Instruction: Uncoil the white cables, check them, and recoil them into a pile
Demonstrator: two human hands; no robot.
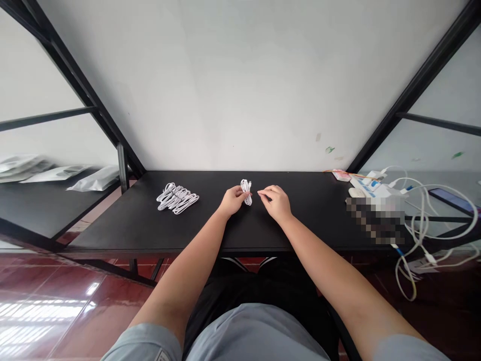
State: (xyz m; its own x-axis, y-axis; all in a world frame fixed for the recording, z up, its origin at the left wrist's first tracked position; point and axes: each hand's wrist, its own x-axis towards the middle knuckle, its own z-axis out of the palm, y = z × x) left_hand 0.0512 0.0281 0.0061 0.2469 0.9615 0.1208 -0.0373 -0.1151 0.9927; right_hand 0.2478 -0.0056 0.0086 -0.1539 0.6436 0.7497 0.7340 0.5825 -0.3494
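Observation:
My left hand (232, 199) grips a small coiled white cable (246, 191), held upright just above the black table (308, 220). Its fingers are curled round the bundle. My right hand (275, 200) is close beside it on the right, fingers pinched together near the coil, perhaps on a thin end of the cable that is too small to make out. A pile of several similar coiled white cables (176, 197) lies on the table to the left of my hands.
At the table's right end sit a white power strip with chargers (370, 186), loose white wires (424, 220) hanging over the edge, and a phone (451, 199). A second black table (33, 208) at left bears plastic bags (93, 179). Black frame struts rise on both sides.

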